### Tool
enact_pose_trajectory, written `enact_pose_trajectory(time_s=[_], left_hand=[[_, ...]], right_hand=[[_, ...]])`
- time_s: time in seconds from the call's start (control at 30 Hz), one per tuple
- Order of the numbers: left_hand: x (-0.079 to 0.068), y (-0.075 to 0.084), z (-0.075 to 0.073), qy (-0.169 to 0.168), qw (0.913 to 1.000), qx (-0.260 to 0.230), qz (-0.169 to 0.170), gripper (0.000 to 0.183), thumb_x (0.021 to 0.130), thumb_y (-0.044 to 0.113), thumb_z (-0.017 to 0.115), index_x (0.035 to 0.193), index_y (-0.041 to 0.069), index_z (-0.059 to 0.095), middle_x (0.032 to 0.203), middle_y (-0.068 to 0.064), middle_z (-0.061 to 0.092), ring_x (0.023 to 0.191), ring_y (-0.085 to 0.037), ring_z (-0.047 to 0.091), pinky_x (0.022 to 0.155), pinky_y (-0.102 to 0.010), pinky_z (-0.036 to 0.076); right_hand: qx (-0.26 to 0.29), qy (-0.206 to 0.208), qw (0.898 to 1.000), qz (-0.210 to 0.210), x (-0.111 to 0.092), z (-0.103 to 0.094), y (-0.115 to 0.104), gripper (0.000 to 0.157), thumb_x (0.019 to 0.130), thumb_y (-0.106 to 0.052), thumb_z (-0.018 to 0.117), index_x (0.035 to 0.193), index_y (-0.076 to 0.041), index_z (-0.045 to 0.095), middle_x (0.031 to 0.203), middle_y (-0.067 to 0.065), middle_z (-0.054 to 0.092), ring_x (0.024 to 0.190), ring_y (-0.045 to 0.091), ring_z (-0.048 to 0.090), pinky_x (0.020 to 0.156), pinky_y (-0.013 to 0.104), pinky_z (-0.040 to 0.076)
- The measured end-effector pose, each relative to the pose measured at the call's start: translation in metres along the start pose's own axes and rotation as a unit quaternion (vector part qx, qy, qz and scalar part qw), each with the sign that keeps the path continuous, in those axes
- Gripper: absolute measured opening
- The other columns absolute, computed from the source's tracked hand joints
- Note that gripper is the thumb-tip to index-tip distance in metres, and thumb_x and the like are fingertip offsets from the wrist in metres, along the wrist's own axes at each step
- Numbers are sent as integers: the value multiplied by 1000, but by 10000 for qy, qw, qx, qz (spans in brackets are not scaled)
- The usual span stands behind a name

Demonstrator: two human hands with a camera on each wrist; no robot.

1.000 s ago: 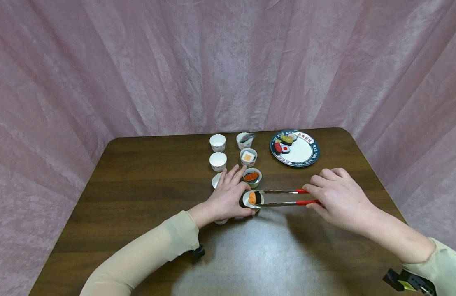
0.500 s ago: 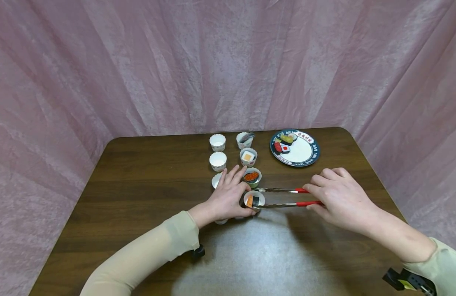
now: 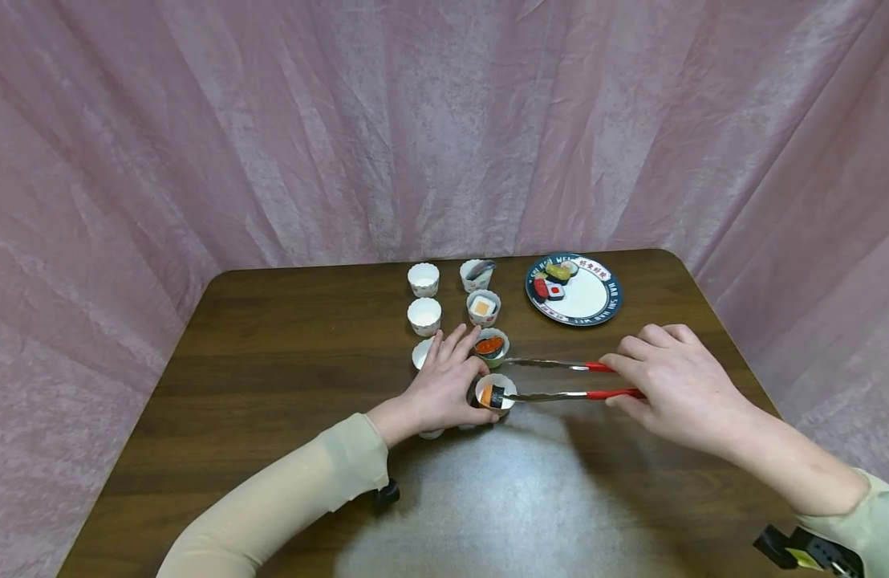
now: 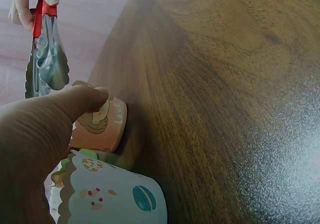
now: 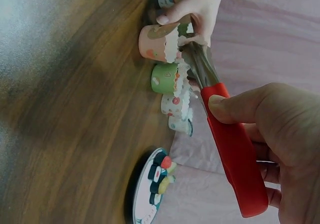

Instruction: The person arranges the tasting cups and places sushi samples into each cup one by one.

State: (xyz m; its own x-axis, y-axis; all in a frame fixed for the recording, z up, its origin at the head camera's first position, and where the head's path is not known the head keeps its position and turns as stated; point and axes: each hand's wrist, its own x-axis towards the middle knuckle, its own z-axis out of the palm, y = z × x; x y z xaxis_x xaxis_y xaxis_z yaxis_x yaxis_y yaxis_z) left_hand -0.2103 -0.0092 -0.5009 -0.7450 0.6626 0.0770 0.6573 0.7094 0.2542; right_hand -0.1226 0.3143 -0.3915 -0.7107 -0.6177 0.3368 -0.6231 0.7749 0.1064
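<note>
My left hand (image 3: 448, 389) holds a pink paper baking cup (image 5: 152, 42) at its rim, thumb on the near side. Inside that cup lies a sushi piece (image 3: 492, 396) with an orange top and a black band. My right hand (image 3: 664, 385) grips red-handled metal tongs (image 5: 232, 149). The tongs' arms are spread apart, their tips close over the rim of the pink cup in the head view. Just behind it stands a green cup (image 5: 164, 78) with a red-orange roe sushi (image 3: 489, 347) in it. The fingers of my left hand partly cover a neighbouring white cup (image 3: 420, 353).
Further back, one cup holds a white-and-yellow sushi (image 3: 482, 307) and another a grey-topped piece (image 3: 481, 270). White cups (image 3: 424, 315) form a row at left. A blue-rimmed plate (image 3: 596, 309) with several sushi pieces stands at back right on the wooden table (image 3: 293, 345).
The orange-topped sushi has come out of the tongs' grip and dropped lower into the pink cup. The tongs' arms have spread, and my right hand has shifted slightly right. My left hand has stayed.
</note>
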Motion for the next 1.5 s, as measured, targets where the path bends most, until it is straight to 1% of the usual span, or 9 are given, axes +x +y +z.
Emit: enact_pose_trajectory(time_s=[0.17,0.37,0.57,0.7,0.87,0.97,1.2,1.37,1.5], left_hand=[[-2,-1,-2,-69,10000,-22,-45,60,72,71,80,111,26,66,170,-11,16,156,-32,5,121,-61,3],[-4,-2,-12,-36,10000,-15,6,64,75,75,75,115,27,66,170,-12,15,156,-33,4,120,-63,8],[-11,-3,-24,24,9999,-103,57,72,79,72,73,130,22,64,169,-12,19,156,-34,7,121,-62,7],[-17,-7,-31,116,9999,-66,-10,77,81,71,72,139,21,60,169,-9,19,156,-31,7,121,-60,4],[-25,-13,-38,349,9992,-153,-104,82,83,69,72,145,18,56,169,-9,19,156,-33,9,121,-60,2],[-30,-18,-42,538,9983,-186,-114,84,83,69,72,147,18,53,168,-10,20,155,-35,11,121,-60,1],[-39,-30,-49,864,9959,-215,-146,82,85,66,72,148,17,52,167,-10,24,155,-32,13,122,-58,0],[-44,-39,-52,1015,9938,-395,-240,79,87,62,72,149,17,51,166,-9,26,155,-29,13,122,-58,1],[-48,-48,-54,1174,9910,-533,-349,73,89,56,73,147,16,53,165,-10,29,154,-32,18,122,-58,5]], right_hand=[[-5,-17,10000,80,-1,-2,3,46,69,-34,92,107,-13,76,87,-7,60,84,23,50,84,49,40],[8,29,9997,233,-3,-3,6,48,70,-33,91,109,-12,74,91,-5,62,86,25,51,85,49,39],[31,122,9988,480,-5,-5,11,50,70,-32,90,112,-10,73,93,-4,63,88,26,51,87,49,38],[25,218,9973,699,-6,-6,16,52,70,-34,89,113,-8,73,93,-1,63,89,29,51,86,50,38],[-55,285,9944,1017,-8,-6,25,53,71,-36,89,112,-7,74,93,2,64,88,29,51,77,49,38],[-120,302,9927,1162,-11,-6,31,54,71,-38,89,113,-7,74,93,3,64,87,29,52,73,50,38],[-222,290,9905,1325,-12,-3,44,54,70,-36,90,112,-5,74,90,6,64,85,31,51,74,54,39],[-236,176,9895,1418,-13,2,51,49,71,-34,90,109,-7,75,86,3,62,82,30,49,75,54,39],[-247,140,9888,1467,-14,7,58,49,71,-33,90,109,-6,75,85,3,61,83,31,49,76,55,38]])
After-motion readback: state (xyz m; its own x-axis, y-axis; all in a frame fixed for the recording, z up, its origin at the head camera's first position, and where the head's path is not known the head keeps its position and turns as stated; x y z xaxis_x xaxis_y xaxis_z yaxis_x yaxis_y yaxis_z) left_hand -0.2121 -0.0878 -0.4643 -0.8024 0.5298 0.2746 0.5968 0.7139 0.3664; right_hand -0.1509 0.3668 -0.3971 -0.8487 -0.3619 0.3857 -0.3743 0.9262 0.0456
